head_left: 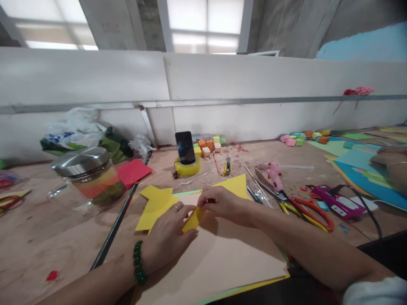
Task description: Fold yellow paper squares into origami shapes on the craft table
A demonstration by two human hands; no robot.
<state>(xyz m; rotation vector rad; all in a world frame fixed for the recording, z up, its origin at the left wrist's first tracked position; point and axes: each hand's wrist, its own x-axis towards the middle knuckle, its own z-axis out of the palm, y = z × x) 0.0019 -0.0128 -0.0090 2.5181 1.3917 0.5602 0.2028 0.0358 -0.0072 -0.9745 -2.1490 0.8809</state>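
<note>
**A:** Where is the strip point(192, 220) sitting?

**B:** Right between your hands, low over the peach sheet point(219, 258) at the near edge of the tabletop point(47, 237). It's a small folded bit of yellow paper, tilted up towards the right.

**A:** And my fingers?

**B:** Your left hand point(168, 237) covers its lower end, with the fingers over the top and the thumb along the near side, so that hand has it gripped. Your right hand point(222, 203) comes in from the other side with its fingers pinched narrow on the upper end. The two hands touch at the fingertips.

**A:** What's underneath?

**B:** Two yellow sheets point(155, 205) poke out from behind your hands, one to the left and one pointing up to the right (both partly hidden by your knuckles).

**A:** Anything close by?

**B:** To your left there's a jar point(92, 176) with a steel lid, and a black rod point(116, 224) lying slantwise beside it. Past the jar lies a red sheet point(133, 171). Straight ahead, a phone point(185, 147) stands upright in a tape roll point(188, 168). To your right lie a pink glue gun point(273, 173) and the scissors point(313, 209), well apart from the strip. At the far right edge, another person's hand point(389, 163) rests on a blue sheet point(365, 180).
</note>
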